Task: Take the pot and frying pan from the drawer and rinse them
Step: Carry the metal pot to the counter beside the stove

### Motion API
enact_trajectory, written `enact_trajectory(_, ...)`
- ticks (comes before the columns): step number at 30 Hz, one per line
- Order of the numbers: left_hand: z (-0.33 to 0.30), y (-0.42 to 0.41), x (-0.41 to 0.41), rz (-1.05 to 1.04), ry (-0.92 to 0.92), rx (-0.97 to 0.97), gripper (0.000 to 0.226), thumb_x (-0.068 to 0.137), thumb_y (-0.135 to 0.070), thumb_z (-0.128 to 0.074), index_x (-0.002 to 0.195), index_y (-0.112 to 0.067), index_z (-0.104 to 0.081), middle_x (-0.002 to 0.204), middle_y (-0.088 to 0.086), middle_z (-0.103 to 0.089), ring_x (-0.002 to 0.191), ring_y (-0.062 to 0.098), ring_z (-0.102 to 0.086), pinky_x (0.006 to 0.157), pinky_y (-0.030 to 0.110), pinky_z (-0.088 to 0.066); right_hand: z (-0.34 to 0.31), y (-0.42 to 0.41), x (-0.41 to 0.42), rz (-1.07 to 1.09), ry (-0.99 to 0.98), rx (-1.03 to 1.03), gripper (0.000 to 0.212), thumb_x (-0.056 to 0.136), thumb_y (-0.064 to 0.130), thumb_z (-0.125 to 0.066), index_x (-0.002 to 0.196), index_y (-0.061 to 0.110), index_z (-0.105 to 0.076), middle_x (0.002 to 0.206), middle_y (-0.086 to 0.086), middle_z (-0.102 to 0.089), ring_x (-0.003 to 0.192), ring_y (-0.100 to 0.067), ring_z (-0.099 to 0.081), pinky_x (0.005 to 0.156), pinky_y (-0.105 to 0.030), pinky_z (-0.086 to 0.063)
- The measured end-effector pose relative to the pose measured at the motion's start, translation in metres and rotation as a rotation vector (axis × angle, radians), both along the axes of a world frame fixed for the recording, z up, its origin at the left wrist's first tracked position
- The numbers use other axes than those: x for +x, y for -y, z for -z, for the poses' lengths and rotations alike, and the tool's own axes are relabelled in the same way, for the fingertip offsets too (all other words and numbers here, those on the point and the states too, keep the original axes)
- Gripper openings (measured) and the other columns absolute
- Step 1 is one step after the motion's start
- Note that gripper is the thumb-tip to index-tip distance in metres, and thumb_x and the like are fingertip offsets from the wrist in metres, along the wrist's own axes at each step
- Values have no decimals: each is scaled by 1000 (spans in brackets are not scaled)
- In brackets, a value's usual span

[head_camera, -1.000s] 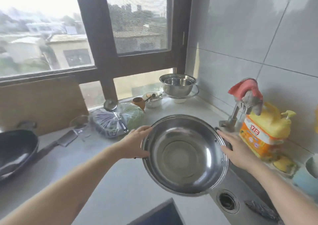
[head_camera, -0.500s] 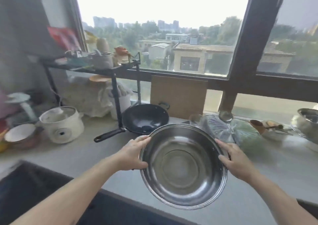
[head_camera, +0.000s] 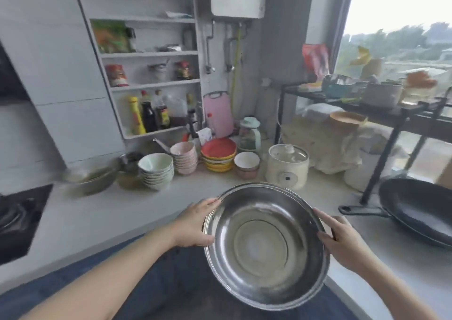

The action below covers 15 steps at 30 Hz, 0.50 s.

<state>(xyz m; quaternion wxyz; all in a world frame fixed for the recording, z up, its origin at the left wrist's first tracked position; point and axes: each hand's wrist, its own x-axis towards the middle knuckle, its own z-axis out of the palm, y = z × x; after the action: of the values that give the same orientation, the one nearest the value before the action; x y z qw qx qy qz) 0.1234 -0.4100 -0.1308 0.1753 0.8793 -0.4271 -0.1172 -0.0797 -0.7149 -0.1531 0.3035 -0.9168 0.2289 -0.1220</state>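
Note:
A shiny steel pot (head_camera: 265,246) is held in front of me at waist height, tilted so its empty inside faces me. My left hand (head_camera: 195,224) grips its left rim and my right hand (head_camera: 342,241) grips its right rim. A black frying pan (head_camera: 420,209) lies on the grey counter (head_camera: 110,212) at the right, its handle pointing left toward the pot, apart from both hands.
A white rice cooker (head_camera: 287,167) stands just behind the pot. Stacks of bowls (head_camera: 156,170) and plates (head_camera: 219,157) line the counter's back. A black rack (head_camera: 381,114) with containers stands at the right, a stove (head_camera: 17,219) at the left.
The view has swung left from the sink and window to the counter corner with shelves. Both hands keep the same grip on the pot, which stays in front of me.

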Motion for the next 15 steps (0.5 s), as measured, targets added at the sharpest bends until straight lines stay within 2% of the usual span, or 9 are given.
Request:
enact_trajectory(5,-8,-113,27,-245,-17,-4,98,68,-33,-63,152,-24,-13,157,-11,-10,141,16,-18,105,11,-11,1,-81,99,-243,4,25,57,91,14,-56,142,32,-38,115,0,-44,94,-11,-46,80,-18,-29)
enact_trajectory(7,-11,-156,28,-340,-23,-6,95,76,-24,-68,152,-23,-11,157,-13,-9,140,15,-17,103,11,-11,-4,-112,134,-350,-2,19,57,91,15,-55,142,33,-37,116,-1,-45,99,-14,-47,84,-20,-30)
enact_trajectory(10,-9,-213,26,-488,-41,-11,96,77,-26,-70,152,-24,-11,156,-15,-8,140,11,-16,104,12,-11,-13,-157,180,-518,-11,-8,56,92,16,-54,142,35,-35,117,0,-43,108,-16,-47,90,-22,-32)
enact_trajectory(15,-8,-300,5,-721,-45,-41,96,78,-28,-69,153,-26,-9,157,-17,-4,142,9,-12,108,15,-12,-22,-245,243,-721,-23,-30,54,93,18,-53,140,37,-36,114,1,-42,94,-15,-48,84,-22,-32)
